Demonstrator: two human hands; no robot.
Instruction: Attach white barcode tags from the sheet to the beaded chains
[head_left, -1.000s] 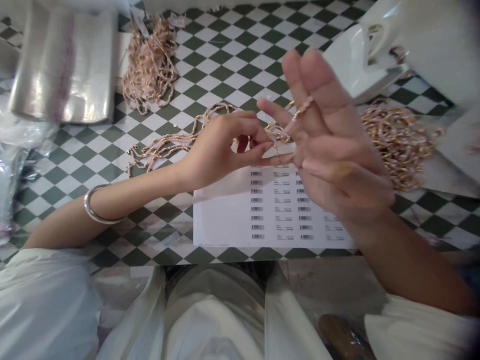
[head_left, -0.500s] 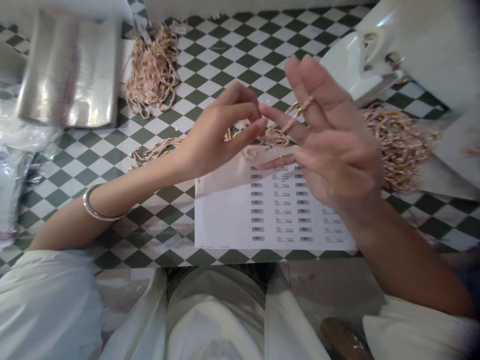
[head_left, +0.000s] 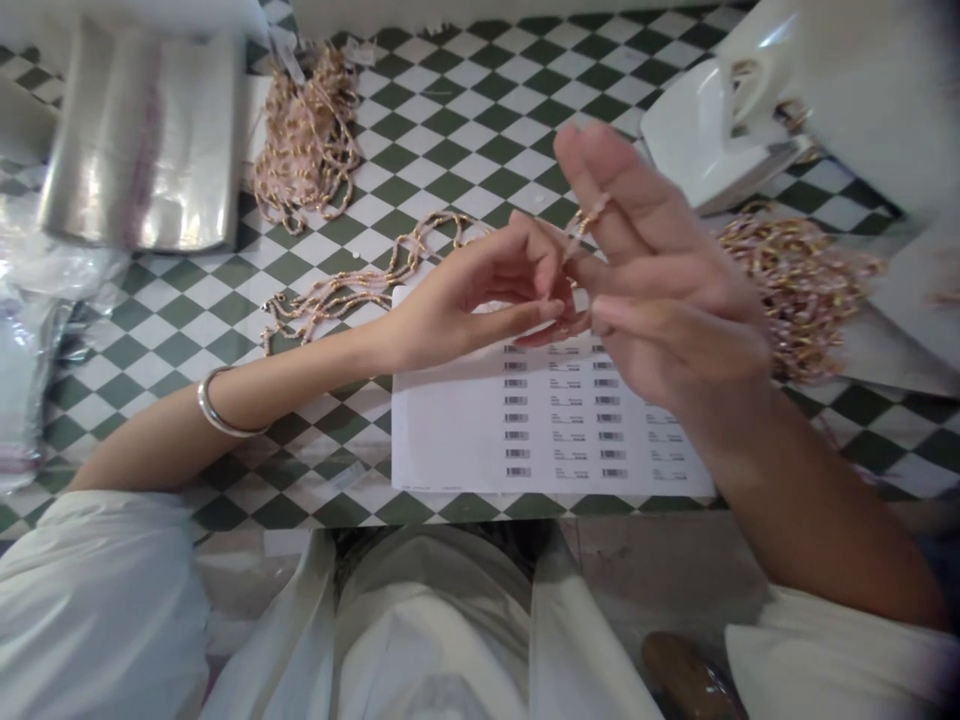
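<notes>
A pink-and-gold bead strand (head_left: 589, 222) crosses the open, raised right hand (head_left: 667, 280), while the left hand (head_left: 480, 285) curls narrowly in at it, its grip hidden. Just below lies a barcode label sheet (head_left: 547, 430) on the checkered surface (head_left: 337, 480).

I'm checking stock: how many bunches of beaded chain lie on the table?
3: a heap far left, loose strands by the left hand, a heap past the right hand. More may be hidden.

Just below my fingers (head_left: 600, 170) lay a sheet (head_left: 465, 430) of barcode labels (head_left: 515, 417) in two columns; the small print beside each barcode was too tiny to read.
</notes>
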